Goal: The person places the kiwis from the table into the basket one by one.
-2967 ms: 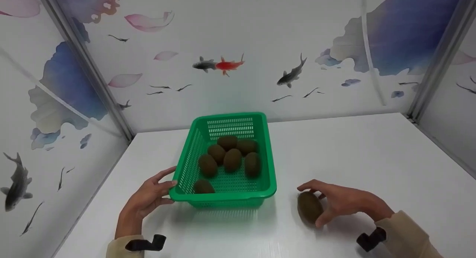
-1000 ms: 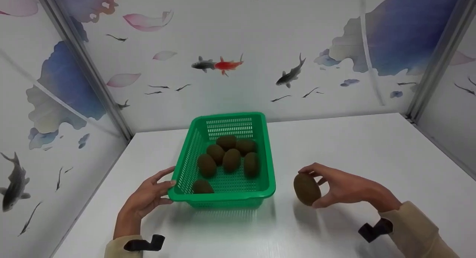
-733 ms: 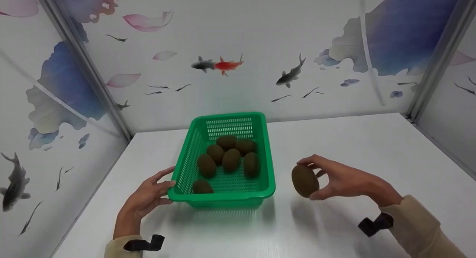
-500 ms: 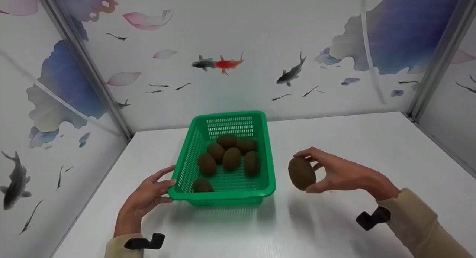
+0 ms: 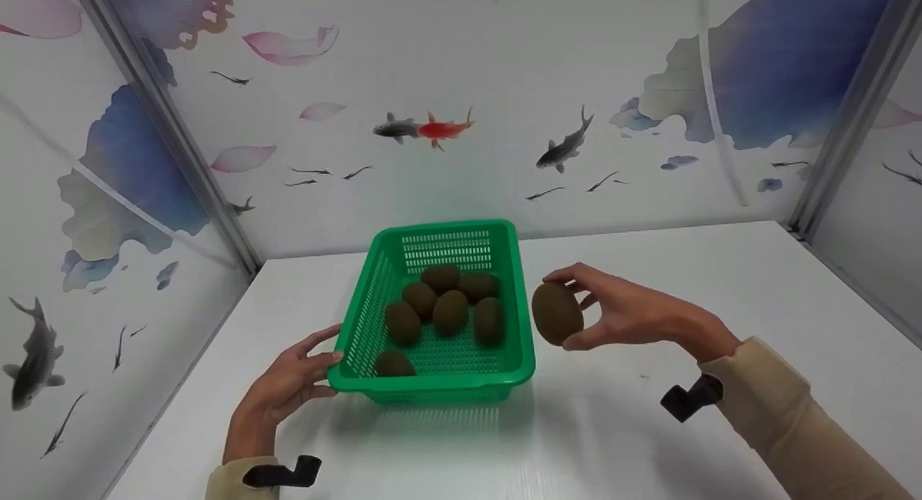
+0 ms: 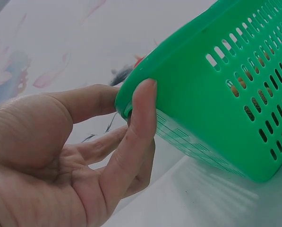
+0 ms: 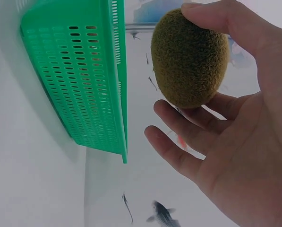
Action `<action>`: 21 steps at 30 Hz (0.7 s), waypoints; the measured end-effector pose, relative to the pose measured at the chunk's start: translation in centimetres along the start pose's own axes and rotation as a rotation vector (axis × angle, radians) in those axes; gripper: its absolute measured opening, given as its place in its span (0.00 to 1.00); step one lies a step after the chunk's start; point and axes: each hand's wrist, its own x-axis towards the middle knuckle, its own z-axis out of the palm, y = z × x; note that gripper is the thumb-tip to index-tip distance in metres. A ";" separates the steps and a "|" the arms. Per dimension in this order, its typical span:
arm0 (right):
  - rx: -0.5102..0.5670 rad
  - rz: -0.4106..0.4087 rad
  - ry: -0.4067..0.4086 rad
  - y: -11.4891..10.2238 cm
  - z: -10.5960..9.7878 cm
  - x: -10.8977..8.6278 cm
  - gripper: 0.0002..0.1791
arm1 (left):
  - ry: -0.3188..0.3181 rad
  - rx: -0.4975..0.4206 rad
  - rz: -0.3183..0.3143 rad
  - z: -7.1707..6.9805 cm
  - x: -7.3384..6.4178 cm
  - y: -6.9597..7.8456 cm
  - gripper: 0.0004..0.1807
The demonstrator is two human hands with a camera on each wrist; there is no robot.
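My right hand (image 5: 634, 309) pinches a brown kiwi (image 5: 556, 314) between thumb and fingertips, up off the table just right of a green plastic basket (image 5: 439, 382). The right wrist view shows the fuzzy kiwi (image 7: 190, 61) close up, apart from the slotted basket wall (image 7: 79, 75). My left hand (image 5: 292, 381) holds the basket's rim at its near left corner. In the left wrist view, thumb and fingers pinch the green rim (image 6: 178, 45) from both sides. Several kiwis (image 5: 450, 313) lie on the basket's floor; one kiwi (image 5: 394, 363) is partly hidden behind the front rim.
Beneath the basket is a white table (image 5: 691, 277). A white back panel (image 5: 490, 68) printed with fish and petals stands behind it, with side panels left and right. A black wrist camera (image 5: 284, 472) sits on each sleeve.
My right hand has gripped the kiwi on the table, lifted it and carried it left and away from me, close to the basket's right rim. The left hand and basket have stayed put.
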 end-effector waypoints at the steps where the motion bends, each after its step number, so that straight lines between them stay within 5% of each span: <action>1: -0.003 0.000 -0.001 -0.2 0.0 0.2 0.43 | 0.001 -0.001 -0.002 0.0 0.0 0.0 0.42; 12: -0.032 0.063 -0.074 -2.0 0.4 3.0 0.44 | -0.005 -0.017 -0.007 -0.1 0.0 -0.1 0.42; 21: -0.042 0.067 -0.053 -3.1 1.4 5.7 0.44 | -0.010 -0.005 0.011 0.0 0.1 -0.1 0.42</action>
